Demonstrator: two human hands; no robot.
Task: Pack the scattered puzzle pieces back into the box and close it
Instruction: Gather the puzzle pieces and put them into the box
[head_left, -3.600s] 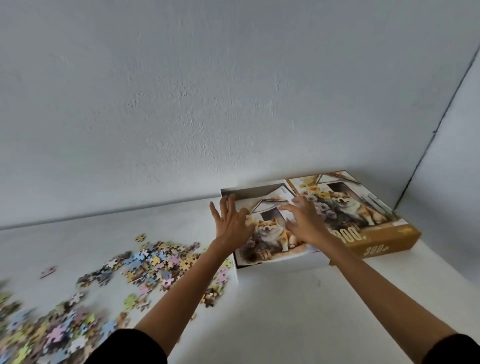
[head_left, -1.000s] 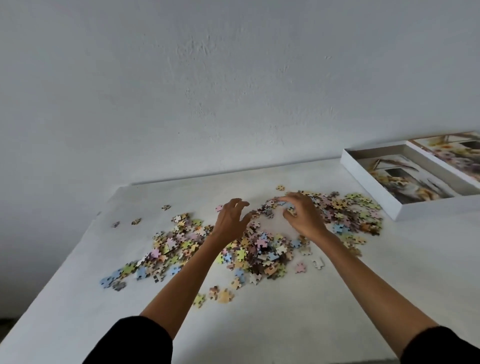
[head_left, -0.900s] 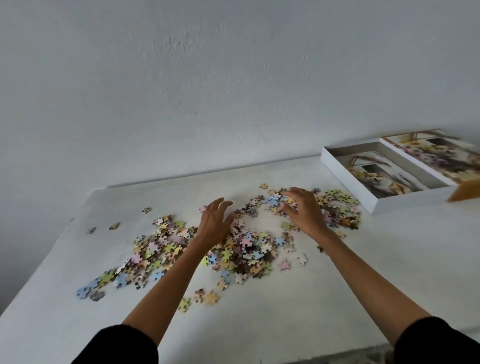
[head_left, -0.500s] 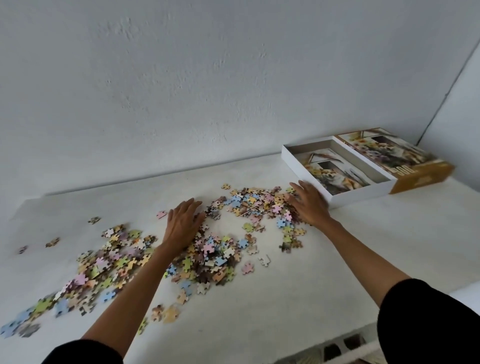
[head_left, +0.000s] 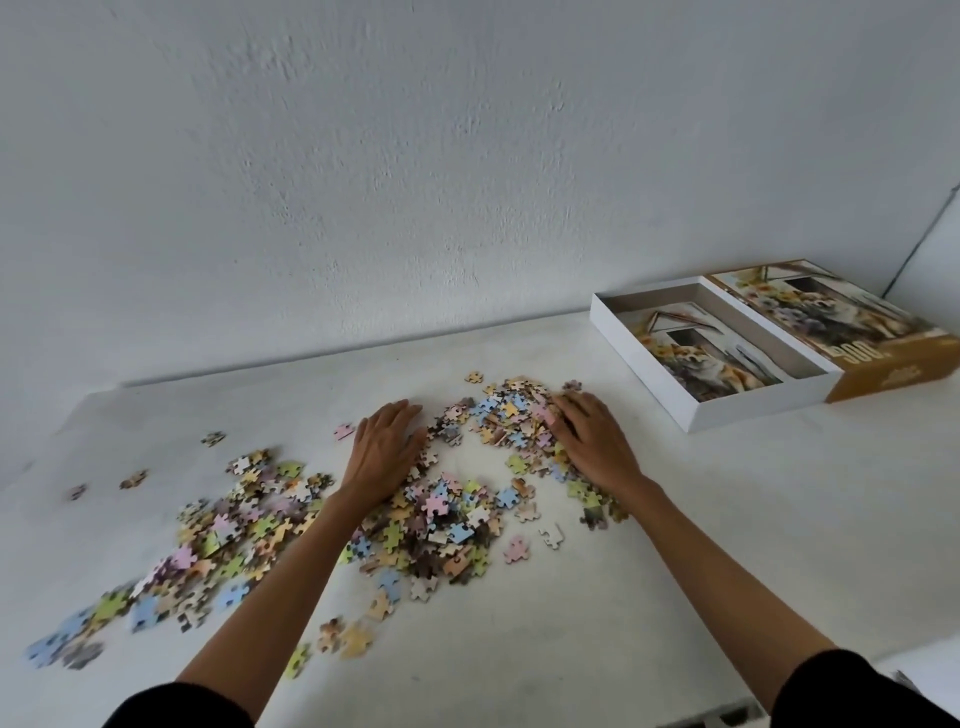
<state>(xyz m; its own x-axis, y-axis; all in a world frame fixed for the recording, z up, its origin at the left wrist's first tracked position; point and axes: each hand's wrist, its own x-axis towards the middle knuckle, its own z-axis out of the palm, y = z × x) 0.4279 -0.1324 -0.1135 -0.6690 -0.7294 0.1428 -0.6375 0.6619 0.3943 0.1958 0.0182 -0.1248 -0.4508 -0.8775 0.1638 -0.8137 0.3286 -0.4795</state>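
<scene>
On white counter, against wall: puzzle pieces loose in wide scatter, thickest at middle, thinner trail toward left edge. Left hand palm down at heap's left side, fingers straight and together. Right hand flat on heap's right part, fingers extended and pressing on pieces, none gripped. Box open, far right, near right hand but apart from it, with only picture sheet showing inside. Lid just beside box, printed face up.

Pastel puzzle pieces, white table
</scene>
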